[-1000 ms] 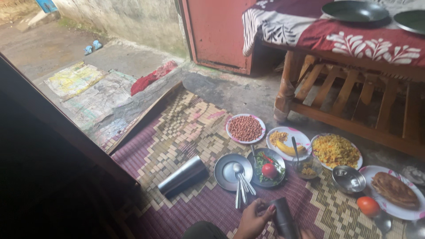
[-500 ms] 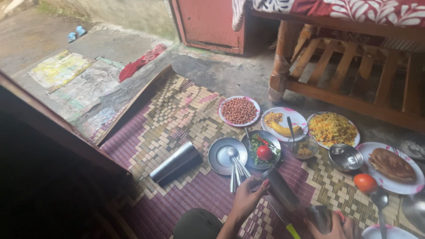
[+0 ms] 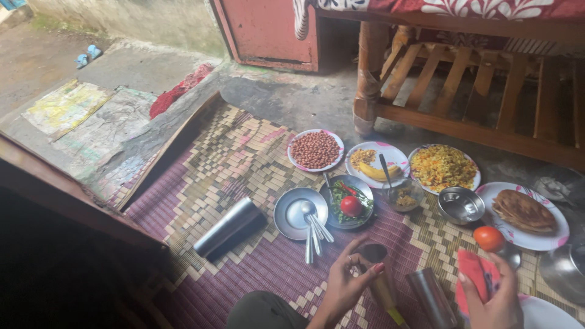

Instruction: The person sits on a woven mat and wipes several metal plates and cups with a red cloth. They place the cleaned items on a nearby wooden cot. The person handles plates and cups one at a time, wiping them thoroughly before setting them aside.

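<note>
At the near edge, the left hand (image 3: 350,280) curled its fingers around a dark cup-like vessel (image 3: 372,253) whose exact kind could not be told, with a yellow-handled tool (image 3: 390,304) lying just below it on the woven purple-and-tan floor mat (image 3: 244,170). To the right, the right hand (image 3: 496,298) was clenched on a flat red object (image 3: 474,271), and a tall steel tumbler (image 3: 429,295) stood tilted between the two hands. Just beyond the right hand lay a red tomato (image 3: 489,238) beside a white plate of brown flatbread (image 3: 525,213). Left of the hands, well apart, a long steel cylinder flask (image 3: 228,226) lay on its side on the mat. Farther out sat a round steel plate holding several spoons (image 3: 298,214), touching a dark plate of green leaves with a tomato (image 3: 350,202), and right of these a small glass bowl (image 3: 405,196) and a steel bowl (image 3: 460,204). Beyond them stood a pink-rimmed plate of reddish peanuts (image 3: 315,150), a white plate with a banana (image 3: 378,166) and a plate of yellow rice (image 3: 443,167). At the far side rose the wooden bed frame (image 3: 463,91).
</note>
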